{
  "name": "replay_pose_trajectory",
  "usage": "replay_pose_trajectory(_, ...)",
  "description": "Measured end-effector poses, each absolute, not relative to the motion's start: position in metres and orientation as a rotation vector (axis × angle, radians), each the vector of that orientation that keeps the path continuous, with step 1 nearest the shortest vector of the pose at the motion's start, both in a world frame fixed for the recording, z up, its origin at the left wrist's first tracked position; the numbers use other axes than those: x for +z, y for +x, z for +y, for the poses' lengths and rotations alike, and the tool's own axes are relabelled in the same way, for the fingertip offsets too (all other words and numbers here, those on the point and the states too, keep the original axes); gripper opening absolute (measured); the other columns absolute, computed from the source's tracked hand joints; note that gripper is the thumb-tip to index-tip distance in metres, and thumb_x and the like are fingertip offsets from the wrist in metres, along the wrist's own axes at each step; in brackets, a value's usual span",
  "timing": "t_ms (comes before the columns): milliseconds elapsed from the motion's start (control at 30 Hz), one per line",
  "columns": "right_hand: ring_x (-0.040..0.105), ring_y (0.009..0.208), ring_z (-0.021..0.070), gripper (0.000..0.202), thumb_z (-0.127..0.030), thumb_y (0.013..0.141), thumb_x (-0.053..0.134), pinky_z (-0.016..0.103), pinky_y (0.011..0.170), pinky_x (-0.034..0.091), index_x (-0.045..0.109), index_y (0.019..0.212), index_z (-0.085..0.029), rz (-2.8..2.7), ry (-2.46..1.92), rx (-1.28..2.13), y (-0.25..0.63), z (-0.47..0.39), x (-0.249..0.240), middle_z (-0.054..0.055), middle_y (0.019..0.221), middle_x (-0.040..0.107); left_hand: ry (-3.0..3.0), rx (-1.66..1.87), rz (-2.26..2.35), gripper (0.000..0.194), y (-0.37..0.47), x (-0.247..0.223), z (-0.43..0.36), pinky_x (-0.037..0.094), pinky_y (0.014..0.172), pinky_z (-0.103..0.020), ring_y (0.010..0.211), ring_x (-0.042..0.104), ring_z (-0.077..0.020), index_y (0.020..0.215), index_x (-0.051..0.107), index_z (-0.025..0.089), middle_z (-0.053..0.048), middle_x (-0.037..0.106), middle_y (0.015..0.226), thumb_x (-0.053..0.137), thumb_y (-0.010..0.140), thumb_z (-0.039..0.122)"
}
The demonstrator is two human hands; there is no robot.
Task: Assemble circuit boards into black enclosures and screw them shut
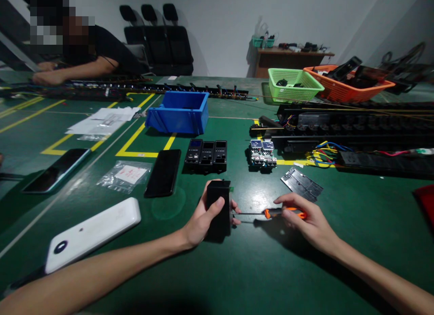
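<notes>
My left hand grips a black plastic housing on its side above the green table, thumb across its near face. In my right hand is a screwdriver with an orange and black handle. Its shaft points left and its tip reaches the right side of the housing; the exact contact point is hidden. Just beyond the housing stand several black modules in a row. Small circuit boards with display screens sit to their right. A flat black cover panel lies behind my right hand.
A dark phone, a plastic bag, another phone and a white device lie left. Behind are a blue bin, green basket and orange basket. Long black rails extend right. A person works far left.
</notes>
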State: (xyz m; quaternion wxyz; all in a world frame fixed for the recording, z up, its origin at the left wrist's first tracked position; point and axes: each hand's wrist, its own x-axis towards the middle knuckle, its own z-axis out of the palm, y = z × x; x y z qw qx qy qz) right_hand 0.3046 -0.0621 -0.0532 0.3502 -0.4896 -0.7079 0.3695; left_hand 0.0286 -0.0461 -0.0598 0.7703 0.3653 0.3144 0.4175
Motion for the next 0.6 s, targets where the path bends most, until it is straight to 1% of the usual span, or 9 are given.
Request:
replay_pose_trajectory(67, 0.062, 0.058, 0.0135, 0.016, -0.033, 0.091, 0.056, 0.023, 0.054, 0.048, 0.065, 0.097, -0.020, -1.875, -1.293, 0.969, 0.3036, -0.0620, -0.0526, 0.001, 0.072, 0.066, 0.792, 0.903, 0.680, 0.040, 0.0288, -0.0605, -0.0463, 0.059, 0.075, -0.040, 0.087, 0.069, -0.0229, 0.111, 0.046, 0.017, -0.009, 0.065, 0.093, 0.061, 0.087, 0.044)
replay_pose_trajectory(133, 0.065, 0.066, 0.0149, 0.013, -0.031, 0.090, 0.060, 0.023, 0.058, 0.050, 0.066, 0.091, -0.020, -1.920, -1.286, 0.904, 0.3028, -0.0625, -0.0523, 0.003, 0.078, 0.069, 0.792, 0.906, 0.674, 0.041, 0.0289, -0.0608, -0.0465, 0.059, 0.075, -0.040, 0.087, 0.069, -0.0229, 0.114, 0.044, 0.018, -0.008, 0.065, 0.093, 0.062, 0.087, 0.044)
replay_pose_trajectory(200, 0.066, 0.069, 0.0153, 0.009, -0.029, 0.087, 0.063, 0.023, 0.061, 0.051, 0.066, 0.088, -0.020, -1.929, -1.264, 0.817, 0.3026, -0.0638, -0.0525, 0.003, 0.081, 0.070, 0.796, 0.910, 0.674, 0.044, 0.0290, -0.0604, -0.0468, 0.059, 0.075, -0.040, 0.086, 0.069, -0.0229, 0.117, 0.041, 0.019, -0.008, 0.065, 0.093, 0.062, 0.087, 0.043)
replay_pose_trajectory(300, 0.065, 0.067, 0.0143, 0.005, -0.024, 0.084, 0.067, 0.022, 0.059, 0.050, 0.065, 0.087, -0.021, -1.911, -1.228, 0.702, 0.3034, -0.0661, -0.0535, 0.002, 0.079, 0.069, 0.800, 0.906, 0.671, 0.048, 0.0289, -0.0595, -0.0474, 0.059, 0.075, -0.040, 0.086, 0.069, -0.0228, 0.122, 0.037, 0.021, -0.007, 0.064, 0.093, 0.062, 0.087, 0.043)
replay_pose_trajectory(433, 0.062, 0.066, 0.0140, 0.010, -0.018, 0.082, 0.069, 0.024, 0.060, 0.048, 0.063, 0.088, -0.022, -1.910, -1.110, 0.651, 0.3042, -0.0664, -0.0545, 0.001, 0.077, 0.066, 0.801, 0.914, 0.676, 0.049, 0.0289, -0.0611, -0.0476, 0.058, 0.077, -0.042, 0.086, 0.070, -0.0244, 0.123, 0.035, 0.022, -0.007, 0.064, 0.095, 0.061, 0.088, 0.042)
replay_pose_trajectory(600, 0.061, 0.070, 0.0157, 0.016, -0.010, 0.080, 0.069, 0.029, 0.063, 0.047, 0.062, 0.088, -0.021, -1.929, -0.955, 0.643, 0.3023, -0.0647, -0.0526, 0.001, 0.077, 0.063, 0.820, 0.891, 0.669, 0.041, 0.0291, -0.0626, -0.0458, 0.056, 0.074, -0.041, 0.081, 0.072, -0.0268, 0.118, 0.039, 0.020, -0.008, 0.063, 0.097, 0.056, 0.090, 0.045)
